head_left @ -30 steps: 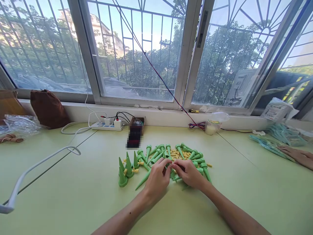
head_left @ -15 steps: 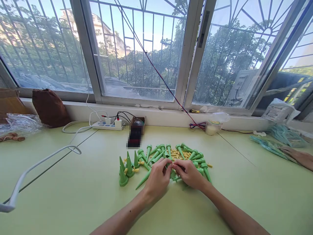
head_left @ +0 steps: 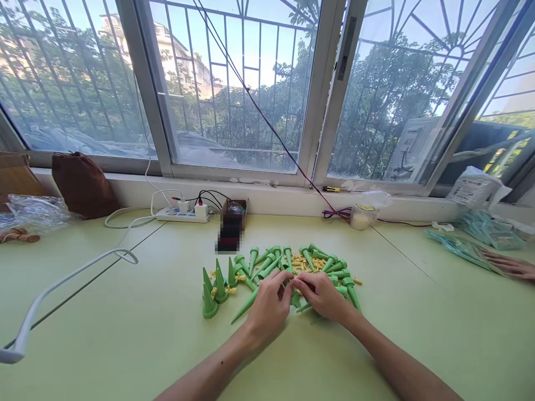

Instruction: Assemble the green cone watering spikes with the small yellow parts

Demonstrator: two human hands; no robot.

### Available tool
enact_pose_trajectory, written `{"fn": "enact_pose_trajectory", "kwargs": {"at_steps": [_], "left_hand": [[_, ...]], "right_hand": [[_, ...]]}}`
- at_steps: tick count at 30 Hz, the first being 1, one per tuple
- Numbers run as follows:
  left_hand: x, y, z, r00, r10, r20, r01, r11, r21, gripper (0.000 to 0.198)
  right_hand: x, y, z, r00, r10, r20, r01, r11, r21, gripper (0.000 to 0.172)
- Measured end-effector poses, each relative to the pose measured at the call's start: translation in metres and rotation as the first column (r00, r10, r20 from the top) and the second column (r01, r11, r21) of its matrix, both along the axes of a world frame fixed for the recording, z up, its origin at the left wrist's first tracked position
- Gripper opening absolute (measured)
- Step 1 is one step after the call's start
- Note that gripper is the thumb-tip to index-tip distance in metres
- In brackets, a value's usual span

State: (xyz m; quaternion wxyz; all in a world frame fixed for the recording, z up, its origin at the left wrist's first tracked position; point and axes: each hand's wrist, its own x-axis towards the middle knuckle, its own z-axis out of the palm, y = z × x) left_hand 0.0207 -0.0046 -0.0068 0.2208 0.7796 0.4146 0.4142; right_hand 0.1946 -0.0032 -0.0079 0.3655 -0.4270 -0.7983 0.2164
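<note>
My left hand (head_left: 271, 298) and my right hand (head_left: 322, 292) meet at the fingertips above the near side of a pile of green plastic spikes (head_left: 267, 266). Both are closed in a pinch; whatever lies between the fingers is too small and hidden to name. Behind my fingers lies a heap of small yellow valve-like pieces (head_left: 311, 263). Left of my left hand, several green spikes (head_left: 221, 287) stand upright on their wide ends, with yellow pieces at their sides. One long spike (head_left: 244, 306) lies beside my left wrist, pointing toward me.
A white cable (head_left: 75, 273) arches over the left of the table (head_left: 125, 345). At the back are a power strip (head_left: 184, 214), a small box (head_left: 240, 209) and a jar (head_left: 363, 216). Another person's hand (head_left: 512, 264) rests by blue-green plastic bags (head_left: 460, 248) at the right.
My hands stay pinched together in nearly the same place. The other person's hand at the right has flattened and shifted slightly.
</note>
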Motion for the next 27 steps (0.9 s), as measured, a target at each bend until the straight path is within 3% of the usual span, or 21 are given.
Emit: {"fn": "enact_pose_trajectory", "kwargs": {"at_steps": [18,27], "left_hand": [[-0.0006,-0.0015,0.0004,1.0,0.011,0.007,-0.011,1.0,0.003,0.018],[0.0001,-0.0016,0.0028,1.0,0.014,0.003,-0.014,0.999,0.032,0.018]], "right_hand": [[-0.0009,-0.002,0.0051,1.0,0.008,-0.01,-0.008,0.999,-0.036,0.043],[-0.0016,-0.0021,0.0035,1.0,0.007,-0.013,-0.006,1.0,0.013,0.04]]}}
